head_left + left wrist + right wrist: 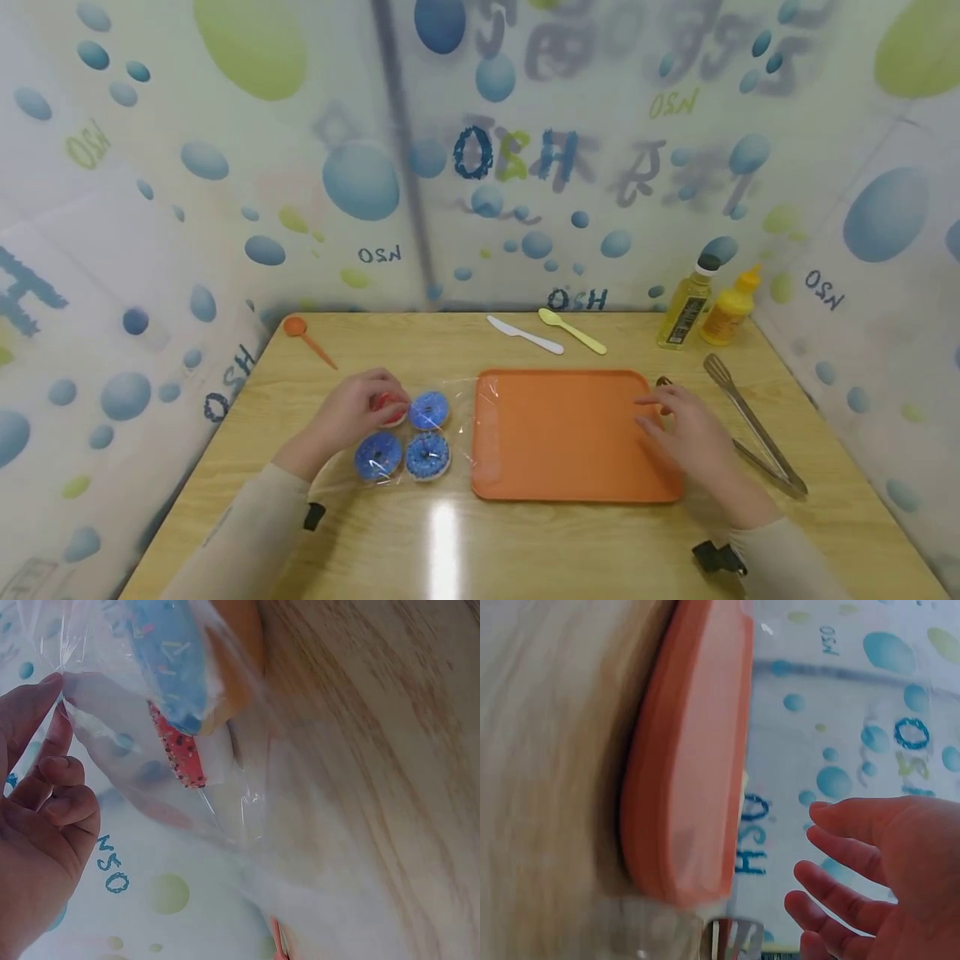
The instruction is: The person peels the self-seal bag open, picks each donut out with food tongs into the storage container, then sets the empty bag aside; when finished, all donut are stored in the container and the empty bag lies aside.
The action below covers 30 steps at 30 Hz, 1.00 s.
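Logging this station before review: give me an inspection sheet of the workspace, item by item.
Surface: wooden table, glare patch near the front edge.
Job's things: clear bag of doughnuts, three blue-iced, one red; orange tray beside it, nothing on it.
Clutter: orange spoon, white knife, yellow spoon, oil bottle, mustard bottle, metal tongs.
Grippers: left hand pinches the bag by the red doughnut; right hand open over the tray's right edge.
Cables: nothing seen.
Surroundings: bubble-printed walls on three sides.
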Tool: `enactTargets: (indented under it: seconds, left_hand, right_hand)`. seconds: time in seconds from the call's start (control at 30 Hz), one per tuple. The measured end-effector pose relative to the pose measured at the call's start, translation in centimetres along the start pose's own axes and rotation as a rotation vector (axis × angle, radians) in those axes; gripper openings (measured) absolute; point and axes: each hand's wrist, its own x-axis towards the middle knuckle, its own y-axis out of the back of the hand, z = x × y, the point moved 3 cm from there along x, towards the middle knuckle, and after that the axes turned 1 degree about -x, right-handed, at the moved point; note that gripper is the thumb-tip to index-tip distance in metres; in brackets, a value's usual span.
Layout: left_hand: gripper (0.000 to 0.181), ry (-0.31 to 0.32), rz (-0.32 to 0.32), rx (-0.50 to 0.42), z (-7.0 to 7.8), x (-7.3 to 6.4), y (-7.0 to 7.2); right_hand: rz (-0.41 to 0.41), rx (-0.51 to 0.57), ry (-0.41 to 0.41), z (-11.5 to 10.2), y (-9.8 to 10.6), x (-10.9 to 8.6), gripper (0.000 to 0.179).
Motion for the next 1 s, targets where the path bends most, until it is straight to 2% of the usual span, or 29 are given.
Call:
enactTargets:
  seconds: [0.23, 0.47, 0.53, 0.77, 1.0]
  left_hand:
    - [0.004, -0.022, -0.001, 0.007, 0.1, 0.2, -0.1]
    - [0.004, -0.017, -0.006, 0.010, 0.0, 0.2, -0.1]
    - [0.004, -0.010, -0.008, 0.009, -0.1, 0.2, -0.1]
    - [0.005, -0.002, -0.025, 0.001, 0.0, 0.2, -0.1]
    - [0.004, -0.021, -0.013, 0.008, 0.0, 0.0, -0.1]
  right_hand:
    - [0.049, -0.056, -0.039, 3.9, 2.7, -1.6, 0.033]
    - [0.112, -0.130, -0.022, 7.1, 3.7, -2.6, 0.041]
    - [0.093, -0.150, -0.043, 7.6, 3.9, -2.7, 0.045]
    - [-0.045, -0.184, -0.167, 10.2, 4.1, -3.5, 0.065]
    - [-0.056, -0.182, -0.220, 11.3, 4.2, -4.1, 0.068]
